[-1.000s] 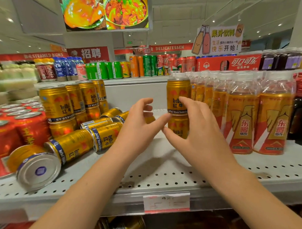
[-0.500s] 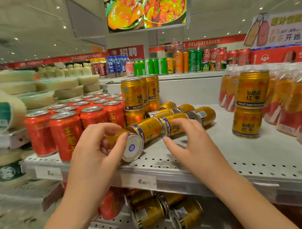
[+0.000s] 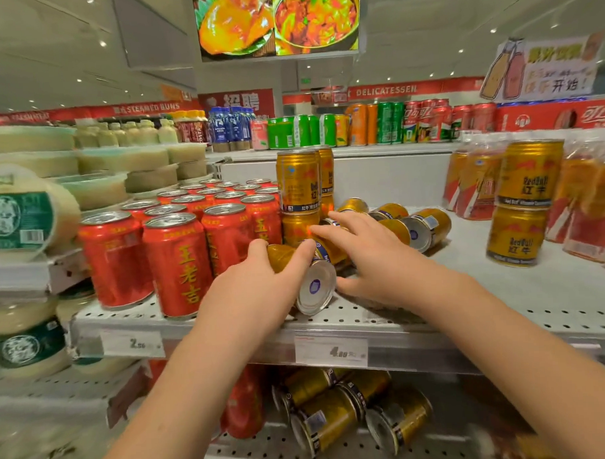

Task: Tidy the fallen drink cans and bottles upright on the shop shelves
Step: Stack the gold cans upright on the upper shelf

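Note:
Several gold cans lie on their sides on the white perforated shelf [image 3: 502, 291]. My left hand [image 3: 258, 285] grips the nearest fallen gold can [image 3: 315, 285], whose silver bottom faces me at the shelf's front. My right hand [image 3: 374, 257] reaches over the second fallen gold can [image 3: 332, 249] just behind it, fingers spread and touching it, thumb low on the shelf. More fallen gold cans [image 3: 424, 226] lie further back. A stack of upright gold cans [image 3: 297, 181] stands behind my hands, and a second upright stack [image 3: 524, 201] stands at the right.
Upright red cans [image 3: 177, 261] crowd the shelf left of my hands. Orange bottles [image 3: 477, 182] stand at the right. The lower shelf holds more fallen gold cans [image 3: 338, 413]. Pale tubs [image 3: 23, 215] fill the shelving at far left. Price tags [image 3: 331, 352] line the shelf edge.
The view swung from the right stack toward the fallen cans. My left hand closed round the nearest fallen can; my right hand came down over the can behind it.

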